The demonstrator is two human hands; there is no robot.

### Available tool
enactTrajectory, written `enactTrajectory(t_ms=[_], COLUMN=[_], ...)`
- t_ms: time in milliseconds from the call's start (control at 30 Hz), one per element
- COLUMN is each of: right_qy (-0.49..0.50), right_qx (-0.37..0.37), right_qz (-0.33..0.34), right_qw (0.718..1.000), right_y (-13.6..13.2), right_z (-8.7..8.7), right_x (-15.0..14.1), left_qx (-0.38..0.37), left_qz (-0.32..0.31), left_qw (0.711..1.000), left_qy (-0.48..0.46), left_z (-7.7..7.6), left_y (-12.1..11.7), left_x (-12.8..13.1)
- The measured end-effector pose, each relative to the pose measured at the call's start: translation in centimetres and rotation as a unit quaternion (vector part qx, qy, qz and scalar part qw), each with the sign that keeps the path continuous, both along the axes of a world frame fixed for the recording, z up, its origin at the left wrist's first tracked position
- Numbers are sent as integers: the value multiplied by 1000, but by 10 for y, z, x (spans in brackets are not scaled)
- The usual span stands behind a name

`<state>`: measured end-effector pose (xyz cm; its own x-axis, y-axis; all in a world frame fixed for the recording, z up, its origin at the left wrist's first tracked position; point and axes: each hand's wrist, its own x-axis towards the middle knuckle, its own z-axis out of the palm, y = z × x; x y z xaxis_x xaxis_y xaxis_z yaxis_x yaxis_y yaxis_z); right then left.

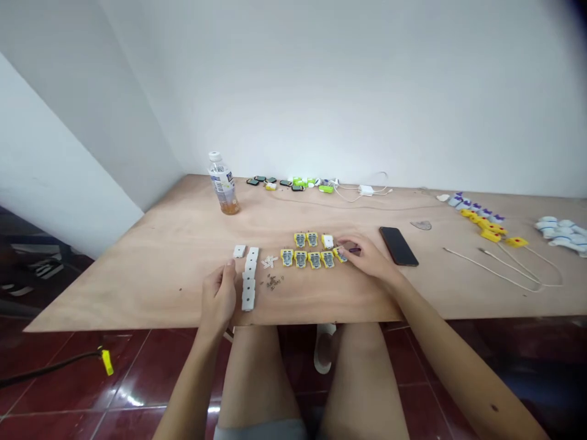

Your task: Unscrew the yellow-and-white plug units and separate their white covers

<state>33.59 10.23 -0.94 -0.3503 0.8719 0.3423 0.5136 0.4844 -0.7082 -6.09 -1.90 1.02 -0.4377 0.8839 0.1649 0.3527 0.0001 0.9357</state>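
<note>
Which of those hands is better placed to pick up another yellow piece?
Right, probably: the right hand sits at the end of the row of yellow pieces, while the left hand is farther off, beside the white strip.

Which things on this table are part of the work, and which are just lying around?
In use:
white rectangular plastic pieces by the left hand
yellow-and-grey plastic modules by the right hand
tiny dark screws

Lying about:
clear plastic water bottle
black smartphone
white charger with thin cable
small bright green devices
</note>
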Motion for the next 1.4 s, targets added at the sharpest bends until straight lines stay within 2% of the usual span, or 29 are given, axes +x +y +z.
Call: enactTrajectory(t_ms=[167, 267, 333, 433, 533, 600, 733, 900, 1000, 1100, 1167, 1267, 1333, 1400], right_qy=[-24, -9, 7, -2, -54, -65, -63, -48, -35, -46, -76, -67, -62, -69], right_qx=[9, 13, 10, 13, -11, -19, -11, -5, 12, 45, 69, 87, 93, 96], right_qz=[-14, -33, -45, -36, 48, 74, 79, 51, 7, -8, -20, -33, -46, -64], right_qw=[1000, 999, 999, 999, 997, 995, 995, 997, 999, 998, 995, 993, 993, 991], right_y=[-26, -28, -17, 15, 51, 68, 79, 73, 48, -7, -53, -111, -133, -142], right_z=[-3, 1, 5, 10, 11, 11, 11, 16, 28, 37, 34, 14, 0, -10], right_x=[-3, -7, -9, -11, -14, -16, -19, -20, -17, -17, -21, -33, -41, -47], left_qx=[-5, -3, -5, -7, -13, -15, -12, -7, -10, 5, 32, 78, 88, 104], left_qz=[0, 3, -2, -11, -19, -19, -18, -18, -18, -3, 16, 27, -20, -133], left_qw=[1000, 1000, 1000, 1000, 1000, 1000, 1000, 1000, 1000, 1000, 998, 989, 985, 970], left_qy=[0, -2, -1, 0, 2, 2, 7, 7, 4, 27, 59, 119, 146, 177], left_z=[-1, -1, 0, 1, 3, 3, 4, 1, -1, -1, -1, 0, -1, -2], left_y=[-1, -1, -1, 0, 1, 1, 1, 2, 3, 1, -4, -22, -34, -43], left_x=[0, 1, 1, 2, 2, 2, 2, 3, 2, 0, 1, 15, 32, 52])
